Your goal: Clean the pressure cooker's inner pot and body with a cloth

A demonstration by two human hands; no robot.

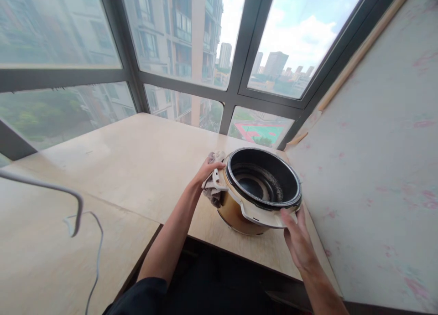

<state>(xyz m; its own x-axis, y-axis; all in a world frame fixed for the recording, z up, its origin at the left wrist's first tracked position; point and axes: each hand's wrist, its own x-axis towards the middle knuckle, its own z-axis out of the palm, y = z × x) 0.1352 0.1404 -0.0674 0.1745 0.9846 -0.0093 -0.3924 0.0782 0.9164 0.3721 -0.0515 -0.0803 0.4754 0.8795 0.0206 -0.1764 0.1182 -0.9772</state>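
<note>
An electric pressure cooker with a brownish-gold body and a white collar is on the wooden surface, lidless and tilted towards me. Its dark inner pot shows pale residue on the wall and bottom. My left hand grips the left side of the collar by a white handle, with the thumb on top. A crumpled greyish rag is bunched between that hand and the cooker. At the right front, my right hand grasps the collar, thumb near the rim. Its other fingers are partly hidden.
The pale wooden surface reaches the grey-framed windows. A floral-papered wall stands close on the right. A white cable and a curved grey-white bar are at the left. The surface's dark front edge runs before me.
</note>
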